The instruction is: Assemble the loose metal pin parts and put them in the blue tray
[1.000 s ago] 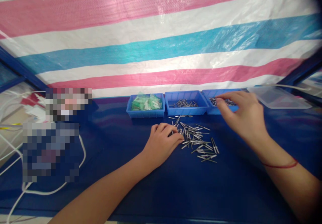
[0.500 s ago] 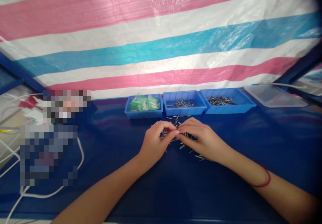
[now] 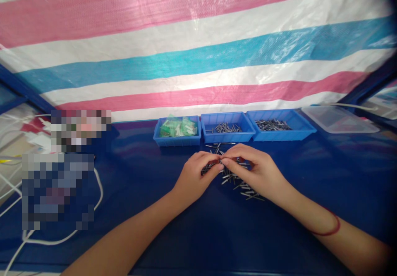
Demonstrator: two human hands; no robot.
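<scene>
My left hand [image 3: 198, 172] and my right hand [image 3: 259, 166] meet at the fingertips over a loose pile of thin metal pins [image 3: 229, 177] on the blue table. Thumb and forefinger of each hand are pinched together. Whatever lies between them is too small and too covered to make out. Part of the pile is hidden behind the hands; several pins show below my right palm. Just beyond stand a blue bin of green plastic packets [image 3: 178, 127], a middle blue bin [image 3: 228, 136] with metal pins and a right blue bin [image 3: 285, 134] with more of them.
A translucent plastic lid [image 3: 339, 119] lies to the right of the bins. On the left, a white cable [image 3: 101, 189] loops over the blue table [image 3: 198, 234] near a blurred-out area. A striped plastic sheet [image 3: 198, 65] hangs behind the bins.
My right hand has turned and lifted slightly, uncovering more of the pins beneath it. My left fingers have shifted a little to the right, and the fingertips still meet.
</scene>
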